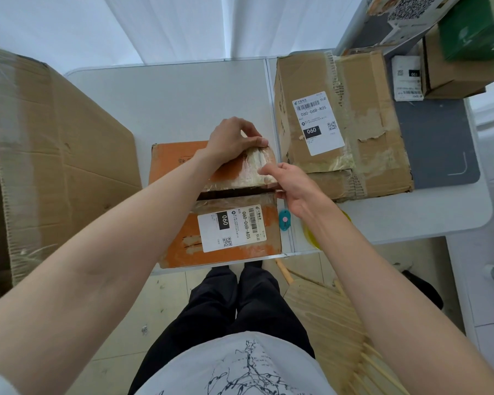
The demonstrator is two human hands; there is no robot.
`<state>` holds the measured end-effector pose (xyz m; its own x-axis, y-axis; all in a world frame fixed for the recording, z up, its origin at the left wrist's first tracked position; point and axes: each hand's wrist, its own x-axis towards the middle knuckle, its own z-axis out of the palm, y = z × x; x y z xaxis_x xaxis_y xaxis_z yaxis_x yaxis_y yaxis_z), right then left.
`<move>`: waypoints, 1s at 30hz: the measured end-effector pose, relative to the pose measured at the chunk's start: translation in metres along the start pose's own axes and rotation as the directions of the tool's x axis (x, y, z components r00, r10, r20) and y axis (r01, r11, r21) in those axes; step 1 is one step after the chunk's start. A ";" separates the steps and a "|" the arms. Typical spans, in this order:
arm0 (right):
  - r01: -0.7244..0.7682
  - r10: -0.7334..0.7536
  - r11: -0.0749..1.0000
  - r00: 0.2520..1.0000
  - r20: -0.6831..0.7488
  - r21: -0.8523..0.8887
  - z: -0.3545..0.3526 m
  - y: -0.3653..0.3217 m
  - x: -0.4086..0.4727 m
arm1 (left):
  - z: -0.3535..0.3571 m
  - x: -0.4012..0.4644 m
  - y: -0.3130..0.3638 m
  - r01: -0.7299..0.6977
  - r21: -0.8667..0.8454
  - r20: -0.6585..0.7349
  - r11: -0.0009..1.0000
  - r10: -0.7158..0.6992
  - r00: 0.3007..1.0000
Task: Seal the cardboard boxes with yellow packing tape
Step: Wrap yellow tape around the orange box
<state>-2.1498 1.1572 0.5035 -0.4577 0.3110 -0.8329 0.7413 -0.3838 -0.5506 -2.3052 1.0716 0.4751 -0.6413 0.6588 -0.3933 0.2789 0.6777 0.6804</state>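
Fingers (253, 138) of our left hand (234, 141) were curled over the far flap of the orange cardboard box (220, 203), thumb and fingertips pinching the wrinkled old tape at its right corner, we judged to hold the flap down and flat. Just nearer than those fingers, our right hand (294, 189) reached in from the right edge of the box; its fingertips were drawn together at the same crinkled tape, though we could not tell whether they had actually pinched it or only touched it.

Below both sets of fingers the two flaps lay nearly closed, a dark gap showing along the seam, so the box looked unsealed. Close under our right wrist, on the surface (169, 92), lay a small teal cutter (284, 220), and a yellow tape roll (311, 238) showed partly from beneath the forearm, probably parked there within easy reach. Beyond the right fingers sat a brown box (362, 118) with a shipping label. Well off to the left of our left fingers stood a large open carton (54, 155).
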 end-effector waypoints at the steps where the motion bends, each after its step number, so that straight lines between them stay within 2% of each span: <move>1: -0.004 0.004 1.000 1.000 0.009 0.009 0.000 -0.001 0.001 | 0.001 -0.003 -0.001 -0.014 0.020 -0.023 1.000 0.014 1.000; 9: -0.047 0.050 0.996 0.998 -0.036 0.071 0.005 -0.003 -0.001 | 0.004 -0.020 0.009 -0.145 0.236 -0.106 0.961 0.174 0.979; 12: 0.002 -0.003 0.997 1.000 0.019 0.072 -0.002 -0.003 -0.005 | 0.003 -0.037 0.009 -0.254 0.204 -0.146 0.945 0.286 0.947; 13: 0.010 -0.012 0.997 1.000 0.028 0.081 -0.005 -0.003 -0.007 | 0.003 -0.043 0.009 -0.290 0.192 -0.125 0.938 0.316 0.940; 15: 0.021 -0.024 0.998 0.999 0.042 0.062 -0.010 -0.003 -0.008 | 0.005 -0.054 0.007 -0.341 0.199 0.009 0.919 0.346 0.938; 17: 0.036 -0.037 0.999 0.998 0.048 0.031 -0.010 -0.001 -0.008 | 0.005 -0.059 0.003 -0.366 0.280 0.178 0.888 0.326 0.928; 19: 0.045 -0.046 0.999 0.999 0.029 0.029 -0.008 0.001 -0.009 | 0.004 -0.059 0.000 -0.385 0.357 0.268 0.851 0.302 0.915; 26: 0.122 -0.127 0.990 0.990 0.058 0.070 -0.010 0.006 -0.019 | 0.003 -0.062 -0.005 -0.394 0.407 0.353 0.824 0.257 0.900; 30: 0.136 -0.140 0.990 0.985 0.104 0.047 -0.013 0.011 -0.023 | 0.004 -0.057 -0.006 -0.465 0.488 0.410 0.739 0.276 0.869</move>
<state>-2.1244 1.1574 0.5170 -0.6056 0.2699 -0.7486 0.6482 -0.3785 -0.6608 -2.2672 1.0313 0.4913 -0.1871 0.8937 -0.4078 0.8528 0.3538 0.3841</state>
